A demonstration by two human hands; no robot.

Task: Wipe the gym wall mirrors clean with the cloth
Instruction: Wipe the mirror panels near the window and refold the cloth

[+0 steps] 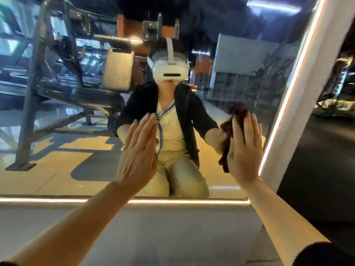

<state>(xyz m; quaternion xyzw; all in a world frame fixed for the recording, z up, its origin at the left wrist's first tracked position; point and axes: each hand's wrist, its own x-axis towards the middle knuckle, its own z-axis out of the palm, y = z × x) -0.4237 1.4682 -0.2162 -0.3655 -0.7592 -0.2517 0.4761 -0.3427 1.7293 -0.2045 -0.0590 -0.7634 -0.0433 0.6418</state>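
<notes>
Cloth (226,135) roughly upright along mirror (76,141), under flat right hand (243,150).

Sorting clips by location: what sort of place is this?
Probably a gym: a large wall mirror with lit edges reflects a dark steel weight machine and a glossy yellow-marked floor.

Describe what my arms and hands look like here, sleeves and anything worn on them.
Both forearms are bare up to near the elbows. A dark sleeve covers the right upper arm, and a sliver of dark sleeve shows at the left edge. The left hand and right hand wear no gloves, and no rings or watch are visible.
</notes>
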